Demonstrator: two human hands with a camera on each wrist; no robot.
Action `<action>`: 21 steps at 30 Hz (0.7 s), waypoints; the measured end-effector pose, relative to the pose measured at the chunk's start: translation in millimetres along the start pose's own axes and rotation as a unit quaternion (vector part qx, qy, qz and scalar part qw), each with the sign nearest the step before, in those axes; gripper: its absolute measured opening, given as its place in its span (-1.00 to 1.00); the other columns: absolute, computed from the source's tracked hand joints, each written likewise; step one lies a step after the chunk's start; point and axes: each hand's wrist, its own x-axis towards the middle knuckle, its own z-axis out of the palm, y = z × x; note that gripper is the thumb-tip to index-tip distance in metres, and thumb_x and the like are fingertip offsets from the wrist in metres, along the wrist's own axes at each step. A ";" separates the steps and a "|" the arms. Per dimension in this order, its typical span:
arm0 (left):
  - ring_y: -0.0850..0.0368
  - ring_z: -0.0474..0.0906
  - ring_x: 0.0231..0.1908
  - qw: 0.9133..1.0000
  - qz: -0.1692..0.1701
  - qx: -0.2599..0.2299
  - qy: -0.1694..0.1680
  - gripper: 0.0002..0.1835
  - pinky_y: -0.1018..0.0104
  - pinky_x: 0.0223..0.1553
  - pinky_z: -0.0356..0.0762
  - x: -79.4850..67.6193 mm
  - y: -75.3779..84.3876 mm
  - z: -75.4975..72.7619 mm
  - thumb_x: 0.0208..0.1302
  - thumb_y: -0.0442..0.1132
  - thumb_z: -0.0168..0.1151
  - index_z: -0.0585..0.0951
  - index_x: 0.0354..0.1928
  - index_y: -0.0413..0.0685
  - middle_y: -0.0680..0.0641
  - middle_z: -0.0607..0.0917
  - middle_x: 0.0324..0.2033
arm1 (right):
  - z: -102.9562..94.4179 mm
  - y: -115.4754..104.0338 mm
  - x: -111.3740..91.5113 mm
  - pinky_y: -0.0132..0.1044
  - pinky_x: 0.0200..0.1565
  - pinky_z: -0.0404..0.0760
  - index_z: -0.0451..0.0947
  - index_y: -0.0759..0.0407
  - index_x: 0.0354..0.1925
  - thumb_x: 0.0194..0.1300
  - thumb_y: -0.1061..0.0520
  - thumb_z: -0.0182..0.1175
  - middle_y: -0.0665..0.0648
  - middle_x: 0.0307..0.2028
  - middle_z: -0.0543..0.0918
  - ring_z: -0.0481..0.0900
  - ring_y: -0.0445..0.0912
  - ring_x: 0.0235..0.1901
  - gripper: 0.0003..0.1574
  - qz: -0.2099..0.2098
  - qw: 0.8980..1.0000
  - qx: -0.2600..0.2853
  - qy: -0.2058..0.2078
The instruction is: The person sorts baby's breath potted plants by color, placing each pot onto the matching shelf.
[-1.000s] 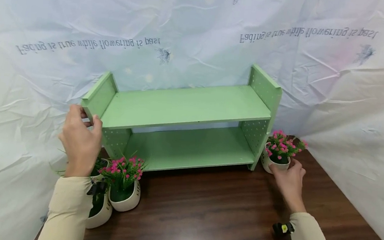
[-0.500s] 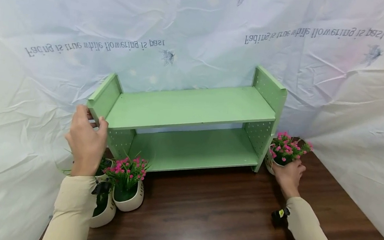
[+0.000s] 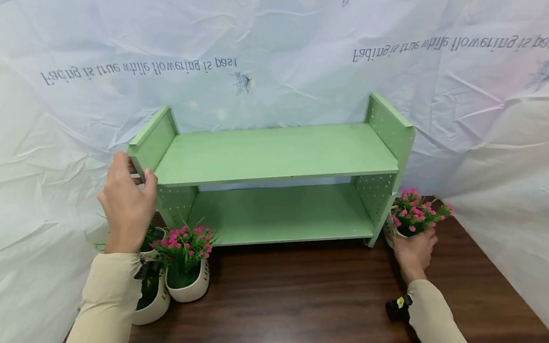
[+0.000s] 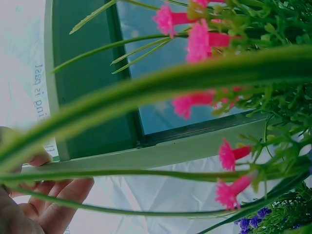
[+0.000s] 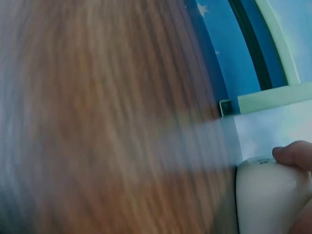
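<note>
A green two-tier shelf stands against the cloth backdrop. My left hand grips the front edge of its left side panel, thumb on one side and fingers on the other. In the left wrist view, leaves and pink flowers partly cover that hand. My right hand holds a white flowerpot of pink flowers beside the shelf's right panel. Its thumb lies near the pot's rim in the right wrist view; the other fingers are mostly hidden.
Another white pot of pink flowers stands at the shelf's front left corner. Beside it is a further white pot, partly behind my left forearm. Purple flowers show low in the left wrist view. The wooden table extends in front.
My right hand has come further round the pot, its wrist turned and forearm nearer the shelf. My left hand keeps its grip on the panel. The head view has shifted slightly.
</note>
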 end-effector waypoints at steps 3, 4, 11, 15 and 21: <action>-0.21 0.67 -0.17 1.000 -0.006 -0.004 -0.001 -0.73 -0.26 -0.13 0.32 -1.1 0.4 1.0 0.40 -0.18 0.15 0.47 0.01 -0.19 -0.22 0.64 -0.15 | -3.5 3.0 2.3 0.43 0.12 0.27 -0.19 0.33 0.50 0.17 -0.20 0.37 0.54 0.35 0.09 0.26 0.55 0.18 0.32 -0.006 1.000 0.000 -0.005; -0.21 0.67 -0.17 1.000 -0.008 -0.005 -0.001 -0.73 -0.27 -0.12 0.32 -1.3 0.3 1.2 0.40 -0.18 0.15 0.47 0.02 -0.19 -0.22 0.64 -0.14 | -4.4 4.2 2.6 0.43 0.13 0.27 -0.18 0.32 0.50 0.16 -0.21 0.38 0.52 0.36 0.09 0.26 0.54 0.19 0.32 -0.007 1.000 -0.001 -0.009; -0.21 0.66 -0.16 1.000 -0.011 -0.006 -0.008 -0.73 -0.26 -0.12 0.29 -2.9 -1.6 -1.7 0.40 -0.19 0.14 0.46 0.02 -0.19 -0.23 0.63 -0.14 | -16.5 7.6 -4.4 0.32 0.24 0.27 -0.02 0.26 0.51 0.16 -0.03 0.46 0.48 0.37 0.22 0.25 0.42 0.31 0.20 -0.089 0.995 0.016 -0.041; -0.20 0.65 -0.15 1.000 -0.016 -0.004 -0.015 -0.73 -0.26 -0.11 0.26 -4.2 -2.6 -2.9 0.40 -0.18 0.14 0.45 0.02 -0.18 -0.21 0.62 -0.14 | -27.6 11.0 -12.6 0.19 0.21 0.37 0.23 0.22 0.43 0.10 0.12 0.52 0.41 0.29 0.40 0.37 0.29 0.26 0.04 -0.207 0.977 0.017 -0.058; -0.20 0.66 -0.11 0.999 -0.019 -0.008 -0.031 -0.70 -0.29 -0.07 0.22 -0.2 2.3 -1.8 0.42 -0.18 0.14 0.45 0.09 -0.16 -0.21 0.63 -0.09 | -41.4 18.1 -21.8 -0.60 0.04 0.33 0.28 0.23 0.40 0.15 0.15 0.48 0.25 0.25 0.46 0.37 -0.40 0.14 -0.07 -0.244 0.963 0.037 -0.107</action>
